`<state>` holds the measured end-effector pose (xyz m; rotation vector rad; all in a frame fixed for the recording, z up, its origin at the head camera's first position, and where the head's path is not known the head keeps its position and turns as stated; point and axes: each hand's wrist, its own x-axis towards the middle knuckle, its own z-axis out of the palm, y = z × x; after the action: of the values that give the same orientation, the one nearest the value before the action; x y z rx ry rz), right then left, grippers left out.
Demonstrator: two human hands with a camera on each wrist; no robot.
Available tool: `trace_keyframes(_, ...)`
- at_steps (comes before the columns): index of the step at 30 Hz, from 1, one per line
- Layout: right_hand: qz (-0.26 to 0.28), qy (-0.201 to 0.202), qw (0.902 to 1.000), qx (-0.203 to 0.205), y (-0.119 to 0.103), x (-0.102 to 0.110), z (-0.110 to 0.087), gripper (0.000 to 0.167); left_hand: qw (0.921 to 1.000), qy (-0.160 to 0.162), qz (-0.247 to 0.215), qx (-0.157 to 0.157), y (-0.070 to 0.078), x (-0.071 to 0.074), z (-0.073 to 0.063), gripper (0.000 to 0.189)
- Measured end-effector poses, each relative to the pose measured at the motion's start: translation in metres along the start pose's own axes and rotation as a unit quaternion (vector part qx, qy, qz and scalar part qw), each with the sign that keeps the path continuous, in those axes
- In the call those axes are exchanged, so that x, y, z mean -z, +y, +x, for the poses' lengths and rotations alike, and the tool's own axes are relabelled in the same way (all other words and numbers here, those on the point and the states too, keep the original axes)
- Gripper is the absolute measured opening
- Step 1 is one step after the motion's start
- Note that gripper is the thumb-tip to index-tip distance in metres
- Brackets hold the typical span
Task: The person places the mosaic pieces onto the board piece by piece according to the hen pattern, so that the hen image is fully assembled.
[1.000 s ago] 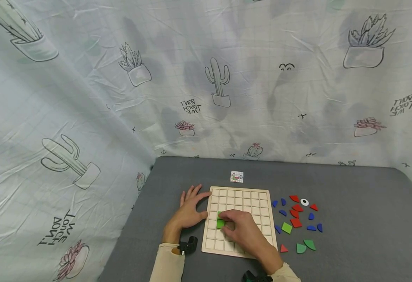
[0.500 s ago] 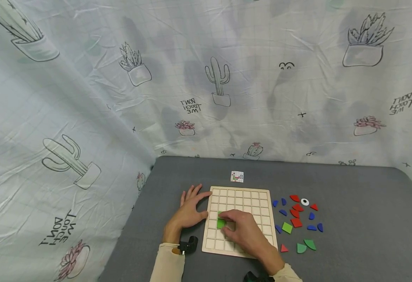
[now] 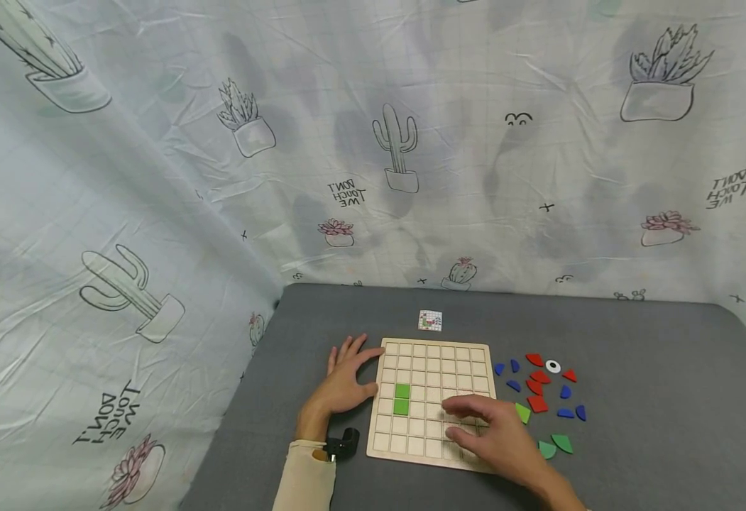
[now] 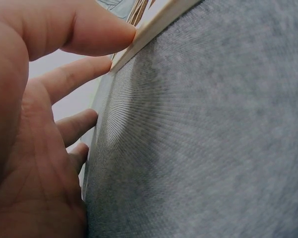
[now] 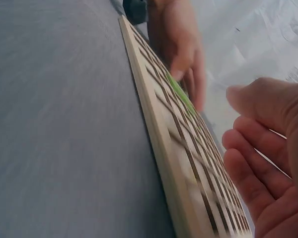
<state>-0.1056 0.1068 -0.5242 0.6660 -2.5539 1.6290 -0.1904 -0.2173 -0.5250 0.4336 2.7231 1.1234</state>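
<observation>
R hand is over the near right part of the wooden grid board, thumb & fingers apart w/ bare cells showing btwn the tips; whether any fingertip touches the wood, can't tell. L hand lies spread at the board's left edge, thumb & index tips against it — the other fingers point toward the far side. In the board sit a near green tile and a far green tile, adjoining cells, 2nd col. from left, one behind the other. Small printed card w/ a coloured grid pattern lies just beyond the board's far edge. Loose to the right on the grey table: red pcs, blue pcs, a white disc w/ dark centre, dark-green pcs — plus a light-green pc, partly hidden behind R hand. Black wrist device sits by the L sleeve. Cactus-print cloth hangs at far side & left.
</observation>
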Motion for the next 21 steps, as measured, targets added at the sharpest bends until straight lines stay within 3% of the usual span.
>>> trace_keyframes(5, -0.020, 0.040, 0.9988, -0.019, 0.005, 0.028, -0.032, 0.036, 1.0000, -0.001, 0.001, 0.000, 0.001, 0.000, 0.000, 0.069)
trace_keyframes(11, -0.046, 0.064, 0.9925, -0.094, 0.009, 0.061, -0.064, 0.040, 1.0000, 0.000, -0.007, -0.004, 0.003, 0.001, 0.000, 0.069)
trace_keyframes(16, -0.089, 0.084, 0.9817, -0.146, 0.010, 0.083, -0.081, 0.041, 1.0000, -0.002, -0.003, -0.002, 0.003, 0.001, 0.000, 0.069)
trace_keyframes(21, -0.117, 0.097, 0.9735, -0.171, 0.016, 0.099, -0.092, 0.042, 1.0000, -0.004, -0.001, 0.003, 0.004, 0.002, 0.000, 0.069)
